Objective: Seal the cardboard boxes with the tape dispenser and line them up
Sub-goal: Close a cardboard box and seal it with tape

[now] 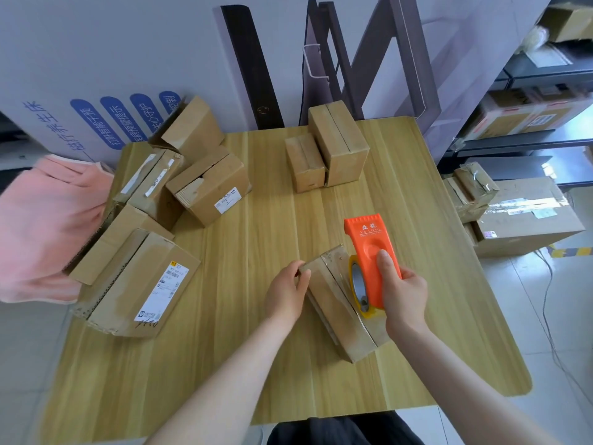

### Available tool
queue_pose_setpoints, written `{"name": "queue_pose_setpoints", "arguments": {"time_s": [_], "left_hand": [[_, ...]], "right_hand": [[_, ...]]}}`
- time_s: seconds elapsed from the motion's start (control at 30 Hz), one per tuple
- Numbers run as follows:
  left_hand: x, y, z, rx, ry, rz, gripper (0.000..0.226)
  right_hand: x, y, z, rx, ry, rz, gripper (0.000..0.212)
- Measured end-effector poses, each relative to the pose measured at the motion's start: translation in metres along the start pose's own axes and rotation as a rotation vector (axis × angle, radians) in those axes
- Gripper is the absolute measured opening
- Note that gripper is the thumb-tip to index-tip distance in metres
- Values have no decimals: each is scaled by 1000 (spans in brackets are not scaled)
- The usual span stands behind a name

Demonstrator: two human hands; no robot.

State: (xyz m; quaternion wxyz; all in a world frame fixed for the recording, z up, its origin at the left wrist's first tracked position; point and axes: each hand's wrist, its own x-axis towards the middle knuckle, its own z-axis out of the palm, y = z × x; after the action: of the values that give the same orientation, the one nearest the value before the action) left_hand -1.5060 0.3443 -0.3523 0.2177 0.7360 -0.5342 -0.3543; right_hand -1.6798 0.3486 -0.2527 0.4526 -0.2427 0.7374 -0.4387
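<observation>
On the table [256, 348], near-right side: small box [330, 303] under your hands.
Your left hand [285, 292] pinches its far corner; your right hand [406, 295] grips the orange tape dispenser [369, 248] resting on top. Two closed boxes [340, 146] touch at the far edge.

The orange tape dispenser [372, 248] says "YA LONG" in gold, w/ two Chinese signs above it. The small line under that is too tiny to read. The white board [96, 59] at the back has blue Chinese words, e.g. "磁疗养生床", plus white words on blue ovals. Barcode stickers [163, 290] sit on the big box [128, 277] & the mid box [205, 181]; can't read them.
</observation>
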Motion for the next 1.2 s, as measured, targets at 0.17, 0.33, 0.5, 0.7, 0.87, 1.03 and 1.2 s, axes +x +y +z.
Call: {"name": "queue_pose_setpoints", "arguments": {"time_s": [0.17,0.33,0.5,0.7,0.87,1.03,1.2], "left_hand": [[17,-7,-8,2,-222,-83,56],[-8,-6,11,-57,236,2,50],[-6,1,9,-178,173,-47,35],[9,-4,-4,-24,-66,-39,43],[16,-9,-8,-119,-67,-55,61],[15,-7,-12,-148,-31,-24,46],[8,-8,-10,-171,57,-90,40]], "right_hand": [[0,2,1,-30,-1,5,42],[1,1,-2,-23,-4,17,45],[2,1,-3,-17,-4,9,40],[1,2,1,-21,-3,0,41],[0,1,-2,-8,-13,1,39],[-5,-6,-3,21,-15,17,39],[-8,-10,-3,24,-19,10,39]]}}
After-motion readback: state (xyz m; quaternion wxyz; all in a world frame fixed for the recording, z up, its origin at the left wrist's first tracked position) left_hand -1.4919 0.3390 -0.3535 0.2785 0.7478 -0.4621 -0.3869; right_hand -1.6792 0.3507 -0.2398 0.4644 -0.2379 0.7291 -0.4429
